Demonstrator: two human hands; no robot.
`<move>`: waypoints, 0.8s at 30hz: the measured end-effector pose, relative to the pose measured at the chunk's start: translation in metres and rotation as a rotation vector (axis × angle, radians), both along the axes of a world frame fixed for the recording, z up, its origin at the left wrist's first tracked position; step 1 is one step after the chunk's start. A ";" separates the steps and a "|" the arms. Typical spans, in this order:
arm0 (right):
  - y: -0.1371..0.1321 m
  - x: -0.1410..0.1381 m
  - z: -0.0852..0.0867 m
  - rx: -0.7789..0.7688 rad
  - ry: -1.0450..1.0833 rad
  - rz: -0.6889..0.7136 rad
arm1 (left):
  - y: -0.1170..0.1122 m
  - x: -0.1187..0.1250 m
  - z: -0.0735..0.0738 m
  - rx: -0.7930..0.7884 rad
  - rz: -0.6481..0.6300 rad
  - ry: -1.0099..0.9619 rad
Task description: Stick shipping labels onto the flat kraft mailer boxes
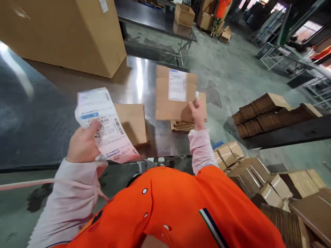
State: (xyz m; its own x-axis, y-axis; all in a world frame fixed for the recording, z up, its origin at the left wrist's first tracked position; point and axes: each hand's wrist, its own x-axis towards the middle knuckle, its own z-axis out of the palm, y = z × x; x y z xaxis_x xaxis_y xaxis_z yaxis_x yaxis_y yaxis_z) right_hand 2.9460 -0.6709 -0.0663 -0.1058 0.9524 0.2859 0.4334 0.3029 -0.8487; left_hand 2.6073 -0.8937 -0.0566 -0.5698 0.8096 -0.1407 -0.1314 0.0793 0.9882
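My left hand [84, 143] grips a strip of printed shipping labels [103, 120], thumb on top, held over the dark metal table [38, 137]. Beside the strip lies a stack of flat cardboard pieces [130, 120], partly covered by it. My right hand [197, 113] pinches the right edge of a flat cardboard mailer [165, 94], which bears a white shipping label [177, 85]. Under that mailer, at the table's right end, is another pile of flat cardboard [182, 126], mostly hidden.
A large cardboard box [64, 38] stands at the table's back left. Strapped cardboard bundles [248, 175] lie on the floor at right, with more stacks [261, 113] beyond. A second table [155, 17] holds an open box [184, 15]. A person in orange [221, 8] is far back.
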 end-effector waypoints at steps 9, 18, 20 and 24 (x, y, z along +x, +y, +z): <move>-0.051 -0.058 -0.001 -0.381 -0.195 0.763 | -0.031 0.054 -0.028 -0.097 -0.161 0.061; -0.136 -0.117 -0.055 -0.522 -0.001 0.894 | -0.025 0.077 -0.045 -0.039 0.130 -0.198; -0.118 -0.125 -0.040 -0.402 -0.021 0.840 | -0.022 0.079 -0.050 -0.064 0.120 -0.210; -0.102 -0.144 -0.016 -0.213 -0.128 0.836 | -0.017 0.087 -0.062 -0.055 0.191 -0.114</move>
